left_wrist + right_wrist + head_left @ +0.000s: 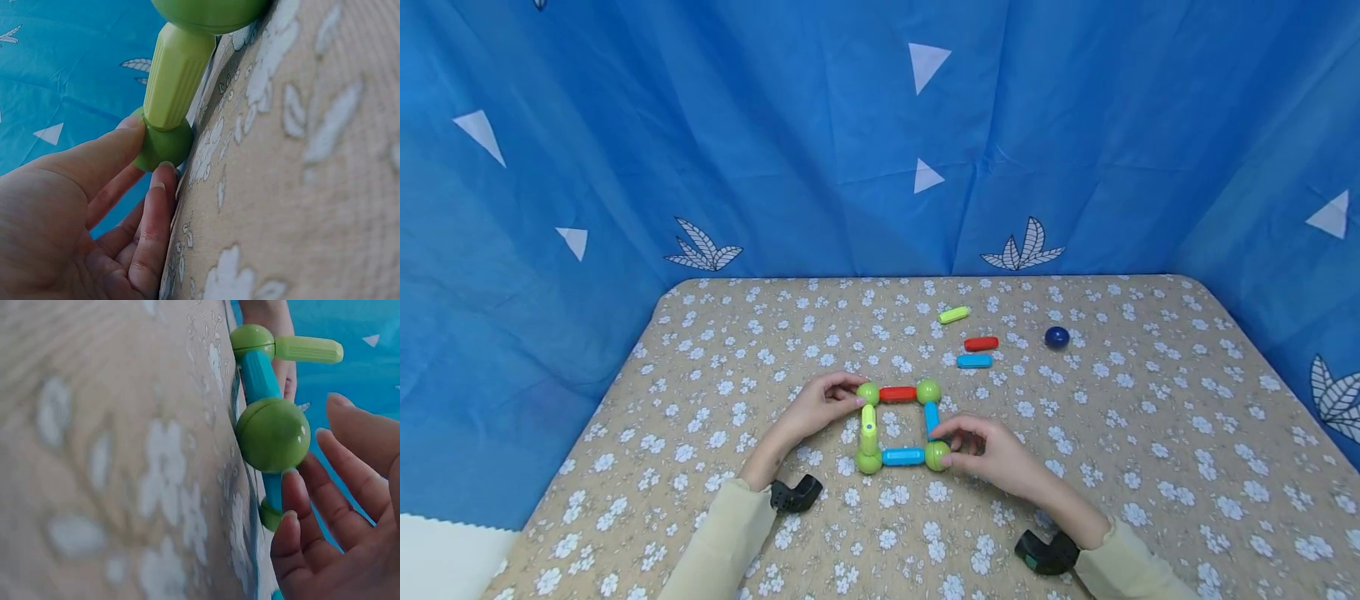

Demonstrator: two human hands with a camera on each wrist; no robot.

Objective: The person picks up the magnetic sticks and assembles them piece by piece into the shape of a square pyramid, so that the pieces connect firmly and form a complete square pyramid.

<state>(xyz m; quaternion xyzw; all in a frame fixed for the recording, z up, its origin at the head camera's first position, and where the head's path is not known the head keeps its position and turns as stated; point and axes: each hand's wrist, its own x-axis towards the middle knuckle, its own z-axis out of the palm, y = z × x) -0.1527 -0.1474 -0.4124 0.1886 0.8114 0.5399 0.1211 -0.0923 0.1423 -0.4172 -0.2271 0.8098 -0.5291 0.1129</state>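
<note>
Magnetic rods and green balls form a flat square on the table. My left hand [820, 406] pinches the far-left green ball [164, 147] between thumb and fingers. A yellow-green rod [178, 78] runs from that ball to the near-left ball [868, 461], on which another yellow-green rod [312, 349] stands upright. A red rod [898, 394] makes the far side, ending at the far-right ball [928, 391]. Blue rods make the near side [903, 456] and right side [932, 420]. My right hand [988, 450] is at the near-right ball [273, 434], fingers loosely bent, thumb apart from it.
Beyond the square lie a loose yellow-green rod [954, 315], a red rod [981, 343] and a blue rod [974, 361]. A dark blue ball [1057, 337] sits farther right. Blue curtain [865, 142] hangs behind the flower-patterned tablecloth [760, 333].
</note>
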